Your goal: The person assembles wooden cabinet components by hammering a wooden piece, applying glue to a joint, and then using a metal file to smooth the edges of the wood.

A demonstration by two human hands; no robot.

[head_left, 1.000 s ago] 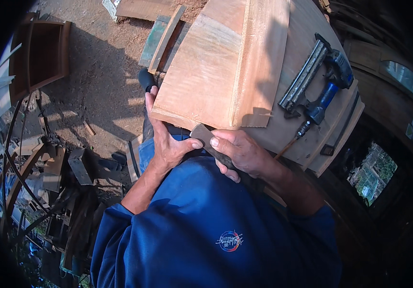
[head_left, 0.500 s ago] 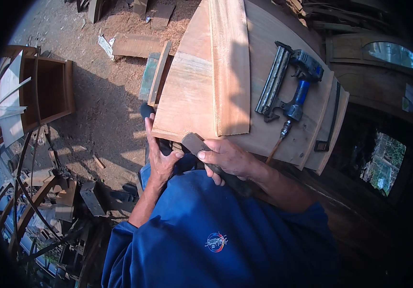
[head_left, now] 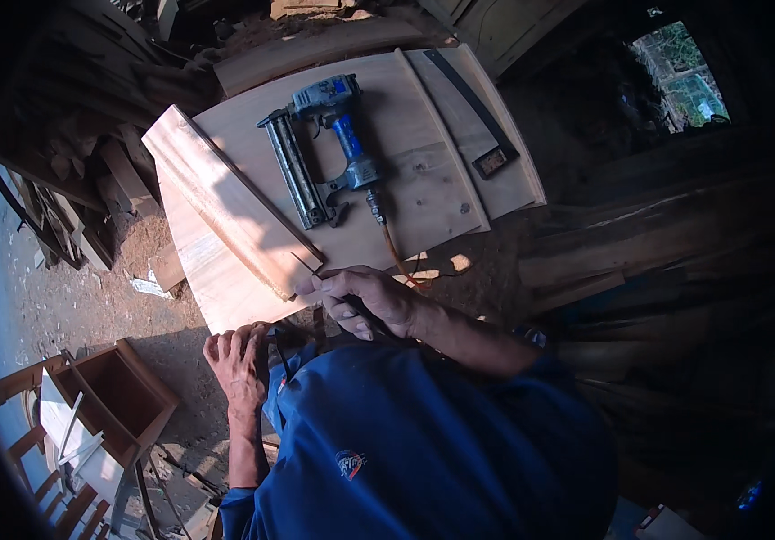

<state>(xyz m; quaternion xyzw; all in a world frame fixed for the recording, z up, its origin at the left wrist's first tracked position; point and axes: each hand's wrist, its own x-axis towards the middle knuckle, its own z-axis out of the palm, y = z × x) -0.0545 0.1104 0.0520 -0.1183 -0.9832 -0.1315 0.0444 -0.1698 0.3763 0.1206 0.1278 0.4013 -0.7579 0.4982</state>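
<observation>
Curling at the near corner of the pale, round-edged board (head_left: pixel 410 171) is the left hand (head_left: pixel 237 362), grip unclear; the right hand (head_left: pixel 365 299), fingers bent by the near edge, hides its hold. Beyond: straight wooden strip (head_left: pixel 230 202), smooth open wood, metal nail gun (head_left: pixel 348 139).

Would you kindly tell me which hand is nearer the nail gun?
Right: the right hand is just below the nail gun; the left hand is farther, lower left, by the panel.
</observation>
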